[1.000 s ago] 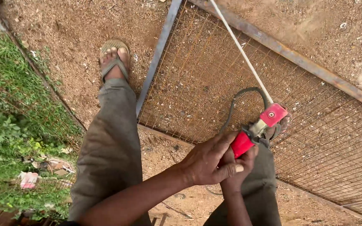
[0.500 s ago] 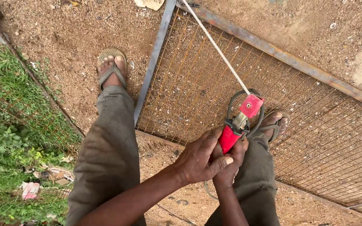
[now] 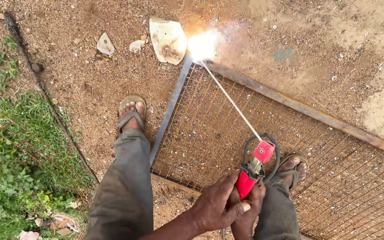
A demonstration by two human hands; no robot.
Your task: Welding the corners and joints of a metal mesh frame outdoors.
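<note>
Now striking a bright spark at the far corner of the metal frame, not there a moment ago. Both hands, left hand and right hand, gripping closed around the red rod holder, thin rod reaching to the corner, welding apparently starting.

Bare dirt ground carries a rusty mesh frame, pale shards, and grass at its edge.
</note>
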